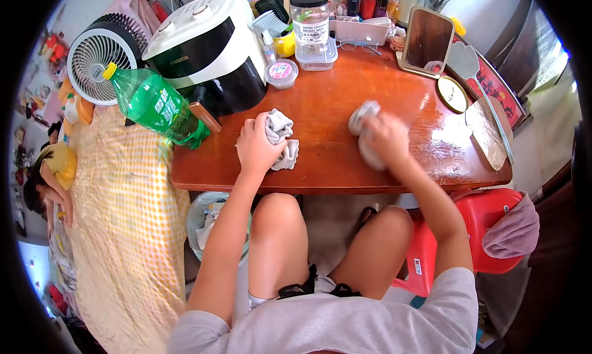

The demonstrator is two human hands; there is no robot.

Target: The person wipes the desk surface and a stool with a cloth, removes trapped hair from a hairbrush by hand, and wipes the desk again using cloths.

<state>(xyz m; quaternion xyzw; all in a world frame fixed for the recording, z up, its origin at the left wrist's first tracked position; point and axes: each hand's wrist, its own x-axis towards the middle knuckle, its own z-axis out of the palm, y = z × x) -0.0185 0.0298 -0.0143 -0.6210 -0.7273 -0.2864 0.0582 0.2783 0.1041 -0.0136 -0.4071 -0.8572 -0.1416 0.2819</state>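
Note:
Over the brown wooden table (327, 144), my left hand (256, 145) is closed around a crumpled light grey cloth (279, 126), part of which hangs down onto the tabletop near the front edge. My right hand (387, 135) is further right, blurred by motion, its fingers wrapped on another greyish cloth (364, 116). A lower part of that second cloth lies under the hand and is smeared too. The two hands are apart, with bare tabletop between them.
A green bottle (161, 107), an air fryer (209, 49) and a fan (102, 61) stand left. Behind are a clear jar (310, 24), glasses (359, 45) and a mirror (427, 41). A red stool (487, 218) is at right, a bin (203, 230) below. Another person (55, 169) is far left.

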